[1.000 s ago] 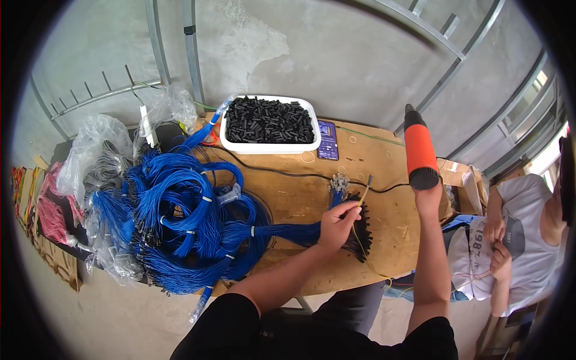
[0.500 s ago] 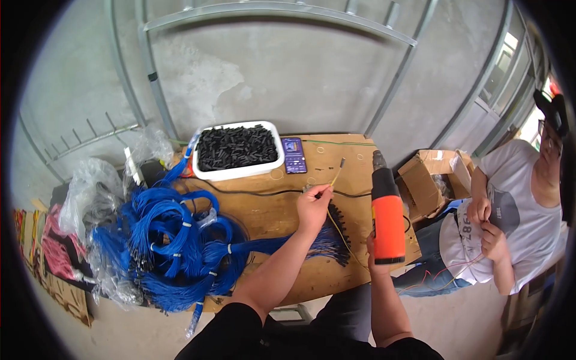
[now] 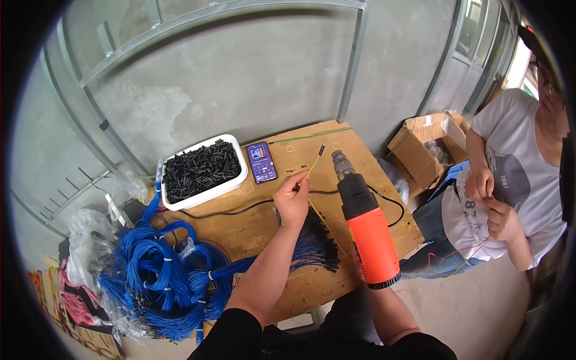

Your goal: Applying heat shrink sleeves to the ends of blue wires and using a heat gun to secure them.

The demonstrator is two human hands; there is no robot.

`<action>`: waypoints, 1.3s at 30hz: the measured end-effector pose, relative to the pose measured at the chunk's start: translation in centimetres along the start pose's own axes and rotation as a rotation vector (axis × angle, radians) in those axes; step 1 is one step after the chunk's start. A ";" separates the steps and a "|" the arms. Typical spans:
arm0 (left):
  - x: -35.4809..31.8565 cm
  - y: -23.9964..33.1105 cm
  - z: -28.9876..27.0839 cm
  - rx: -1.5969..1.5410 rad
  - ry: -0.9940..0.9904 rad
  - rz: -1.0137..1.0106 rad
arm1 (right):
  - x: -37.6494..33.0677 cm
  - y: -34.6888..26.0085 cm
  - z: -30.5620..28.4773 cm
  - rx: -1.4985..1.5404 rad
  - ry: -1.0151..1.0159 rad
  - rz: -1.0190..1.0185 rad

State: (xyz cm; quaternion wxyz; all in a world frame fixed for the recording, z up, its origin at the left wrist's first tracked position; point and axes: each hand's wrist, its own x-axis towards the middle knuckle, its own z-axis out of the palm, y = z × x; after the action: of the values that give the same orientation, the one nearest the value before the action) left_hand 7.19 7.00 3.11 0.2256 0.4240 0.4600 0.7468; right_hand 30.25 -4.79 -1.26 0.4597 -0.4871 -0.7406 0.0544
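Pinched in my left hand (image 3: pixel 292 201) is a thin yellow wire (image 3: pixel 315 161), its far end pointing up and carrying a short black sleeve (image 3: pixel 321 150). The wire's tail runs down over the table beneath my hand. An orange and black heat gun (image 3: pixel 372 240) is in my right hand (image 3: pixel 359 264), mostly hidden behind the tool's body. Its metal nozzle (image 3: pixel 342 163) points up and away, just right of the sleeve and apart from it. A fanned bundle of blue wires with black ends (image 3: pixel 315 249) lies below and right of my left wrist.
A white tub (image 3: pixel 207 201) of short black tubes stands at the back left beside a phone (image 3: pixel 262 162). Coiled blue wire bundles (image 3: pixel 162 270) cover the left side. A black cord (image 3: pixel 240 210) crosses the wooden table (image 3: pixel 306 141). At right, another person (image 3: pixel 510 180) holds thin wires near a cardboard box (image 3: pixel 426 150).
The view has swung, shifting the table leftward. The heat gun has tilted, its nozzle leaning left and now closer to the sleeve on the yellow wire. Both hands keep their holds.
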 end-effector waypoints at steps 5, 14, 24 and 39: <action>0.2 1.0 0.8 0.058 -0.043 0.039 | -1.1 0.8 0.0 0.059 0.023 0.094; 0.5 2.1 0.8 0.185 -0.094 0.082 | -2.9 1.1 0.8 0.182 0.039 0.239; 0.6 2.9 1.1 0.208 -0.104 0.109 | -3.3 1.2 1.4 0.309 0.028 0.336; 0.8 3.5 1.5 0.245 -0.115 0.115 | -2.5 1.2 1.3 0.483 0.003 0.436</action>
State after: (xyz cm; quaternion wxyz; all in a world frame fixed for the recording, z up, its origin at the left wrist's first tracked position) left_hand 8.26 6.64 6.88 0.1550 0.5161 0.5088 0.6714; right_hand 30.36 -5.60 -4.26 0.5406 -0.5112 -0.5838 0.3249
